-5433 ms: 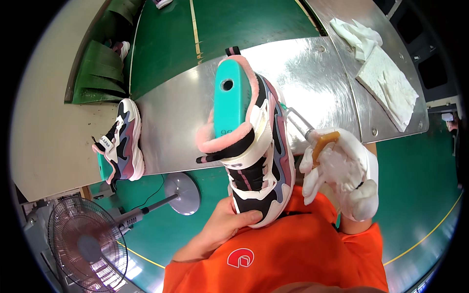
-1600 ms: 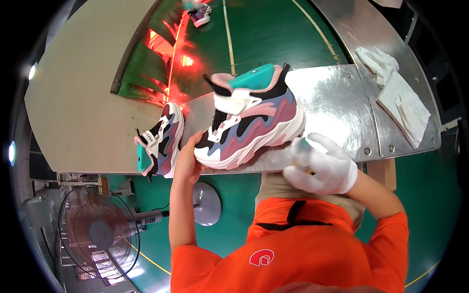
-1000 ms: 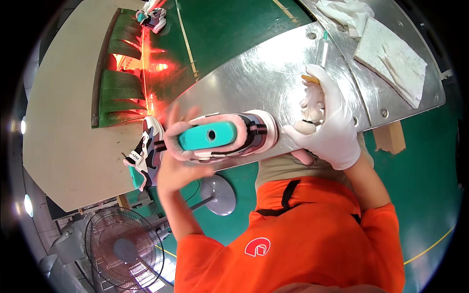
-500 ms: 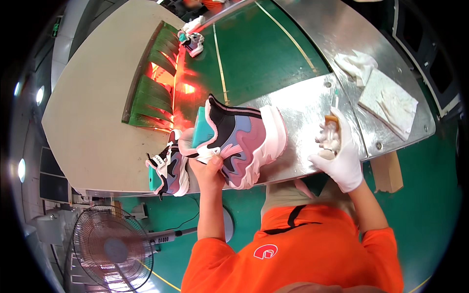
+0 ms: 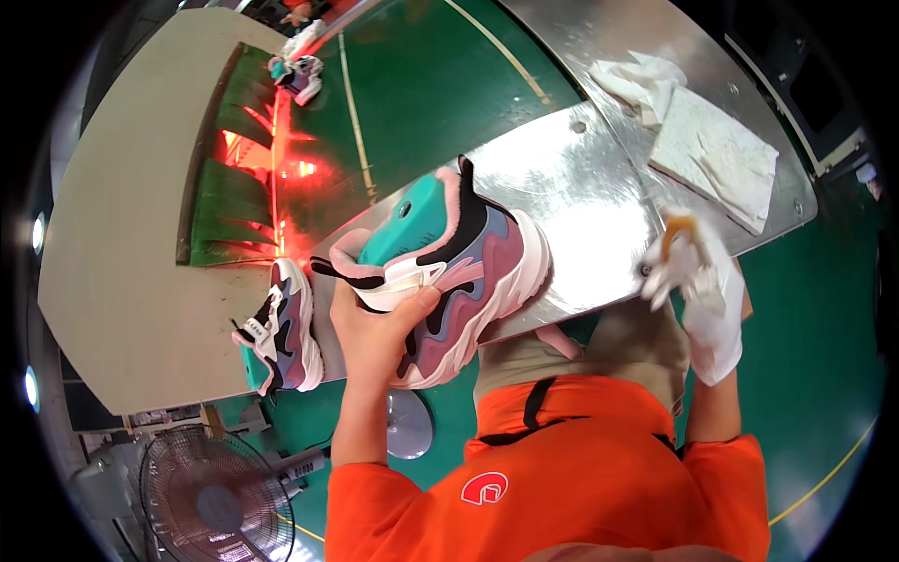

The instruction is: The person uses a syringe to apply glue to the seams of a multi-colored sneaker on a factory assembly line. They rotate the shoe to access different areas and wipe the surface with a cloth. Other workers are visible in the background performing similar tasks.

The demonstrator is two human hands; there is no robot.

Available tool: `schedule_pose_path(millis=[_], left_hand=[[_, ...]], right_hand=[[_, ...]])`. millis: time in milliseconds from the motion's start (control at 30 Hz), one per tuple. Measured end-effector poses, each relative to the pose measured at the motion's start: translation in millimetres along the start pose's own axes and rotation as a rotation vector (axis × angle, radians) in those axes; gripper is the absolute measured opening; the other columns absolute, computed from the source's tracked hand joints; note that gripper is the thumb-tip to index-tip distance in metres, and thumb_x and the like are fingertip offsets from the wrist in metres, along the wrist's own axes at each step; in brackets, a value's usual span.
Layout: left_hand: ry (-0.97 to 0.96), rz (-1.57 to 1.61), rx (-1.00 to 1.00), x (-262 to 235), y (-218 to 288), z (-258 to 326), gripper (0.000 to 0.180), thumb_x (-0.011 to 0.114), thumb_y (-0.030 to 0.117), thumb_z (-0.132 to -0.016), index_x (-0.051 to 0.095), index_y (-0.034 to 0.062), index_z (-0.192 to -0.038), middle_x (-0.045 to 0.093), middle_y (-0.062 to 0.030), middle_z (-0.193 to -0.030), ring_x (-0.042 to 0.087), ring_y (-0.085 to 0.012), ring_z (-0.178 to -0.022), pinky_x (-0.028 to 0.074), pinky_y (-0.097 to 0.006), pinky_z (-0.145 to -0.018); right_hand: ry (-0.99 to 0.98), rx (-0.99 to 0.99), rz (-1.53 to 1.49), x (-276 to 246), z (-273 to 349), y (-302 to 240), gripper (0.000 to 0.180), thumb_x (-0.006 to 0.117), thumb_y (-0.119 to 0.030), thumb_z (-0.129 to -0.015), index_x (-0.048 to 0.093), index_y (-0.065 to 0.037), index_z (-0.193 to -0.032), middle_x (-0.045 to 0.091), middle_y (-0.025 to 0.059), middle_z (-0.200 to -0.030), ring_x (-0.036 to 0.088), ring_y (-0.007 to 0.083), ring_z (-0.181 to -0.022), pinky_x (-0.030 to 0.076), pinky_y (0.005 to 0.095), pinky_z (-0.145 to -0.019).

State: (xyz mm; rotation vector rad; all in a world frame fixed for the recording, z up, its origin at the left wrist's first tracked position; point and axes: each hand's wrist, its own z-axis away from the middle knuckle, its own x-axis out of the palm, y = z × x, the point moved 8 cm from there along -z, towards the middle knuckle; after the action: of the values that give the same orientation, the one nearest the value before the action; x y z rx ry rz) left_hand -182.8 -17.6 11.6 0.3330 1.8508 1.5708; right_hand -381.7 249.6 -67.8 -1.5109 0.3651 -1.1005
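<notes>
My bare left hand (image 5: 370, 328) is wrapped round a chunky sneaker (image 5: 487, 272) in mauve, blue-grey, black and pink, with a thick white sole. Its thumb presses on the white lace strap. A teal shoe last (image 5: 412, 220) fills the sneaker's opening, which tilts up toward the left. My right hand (image 5: 688, 272), in a white glove, is off to the right near the table's edge, apart from the sneaker. Motion smears it, but its fingers look curled in, with an orange-brown strip (image 5: 679, 229) at them. What it holds cannot be made out.
A similar sneaker (image 5: 290, 328) lies at left on the beige housing. Red light glows behind green flaps (image 5: 243, 178) over a green conveyor belt (image 5: 412, 94) carrying more shoes (image 5: 300, 78). A white pad (image 5: 702, 155) and crumpled cloth (image 5: 641, 80) lie at right. A fan (image 5: 220, 496) stands below left.
The held sneaker has tilted, showing more of the teal last. My gloved right hand has swung right, farther from the sneaker. The whole view has shifted somewhat.
</notes>
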Motion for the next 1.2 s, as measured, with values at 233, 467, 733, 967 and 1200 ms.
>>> schedule_pose_path(millis=[233, 467, 733, 967, 1200], left_hand=[[-0.068, -0.063, 0.048, 15, 1, -5, 0.073, 0.087, 0.011, -0.066, 0.047, -0.0017, -0.126, 0.06, -0.0094, -0.113, 0.062, -0.0171, -0.1, 0.05, -0.03, -0.089], [-0.046, -0.1, 0.053, 6, -3, -9, 0.071, 0.087, 0.012, -0.066, 0.048, -0.0014, -0.124, 0.061, -0.0091, -0.111, 0.062, -0.0157, -0.098, 0.051, -0.029, -0.087], [-0.061, -0.132, 0.052, 6, -5, -10, 0.071, 0.088, 0.015, -0.065, 0.049, -0.0018, -0.122, 0.062, -0.0084, -0.108, 0.062, -0.0148, -0.095, 0.051, -0.028, -0.085], [-0.073, -0.127, 0.054, 8, -5, -9, 0.072, 0.088, 0.016, -0.065, 0.048, -0.0019, -0.123, 0.061, -0.0085, -0.11, 0.062, -0.0151, -0.097, 0.05, -0.029, -0.087], [-0.068, -0.079, 0.063, 11, -2, -8, 0.073, 0.088, 0.015, -0.065, 0.047, -0.0013, -0.124, 0.06, -0.0088, -0.111, 0.061, -0.0149, -0.098, 0.05, -0.029, -0.088]], right_hand=[[-0.52, 0.08, -0.42, 42, 32, 31, 0.113, 0.095, -0.033, -0.039, 0.044, 0.007, -0.132, 0.055, 0.0184, -0.113, 0.061, 0.0199, -0.092, 0.052, 0.0274, -0.079], [-0.581, 0.018, -0.349, 59, 32, 11, 0.044, 0.092, -0.027, -0.055, 0.066, -0.02, -0.088, 0.041, 0.0344, -0.131, 0.057, 0.0336, -0.093, 0.052, 0.0436, -0.087], [-0.704, -0.54, -0.533, 57, 28, 17, 0.039, 0.091, -0.025, -0.056, 0.064, -0.019, -0.083, 0.043, 0.0333, -0.126, 0.059, 0.0281, -0.089, 0.052, 0.0434, -0.09], [-0.689, -0.13, -0.445, 58, 24, 26, 0.079, 0.092, -0.025, -0.056, 0.058, 0.002, -0.122, 0.042, 0.0255, -0.126, 0.059, 0.0283, -0.098, 0.055, 0.0315, -0.083], [-0.562, 0.17, -0.337, 69, 27, 24, 0.088, 0.086, -0.019, -0.057, 0.047, 0.006, -0.131, 0.057, 0.0029, -0.085, 0.055, 0.0115, -0.078, 0.05, 0.0272, -0.085]])
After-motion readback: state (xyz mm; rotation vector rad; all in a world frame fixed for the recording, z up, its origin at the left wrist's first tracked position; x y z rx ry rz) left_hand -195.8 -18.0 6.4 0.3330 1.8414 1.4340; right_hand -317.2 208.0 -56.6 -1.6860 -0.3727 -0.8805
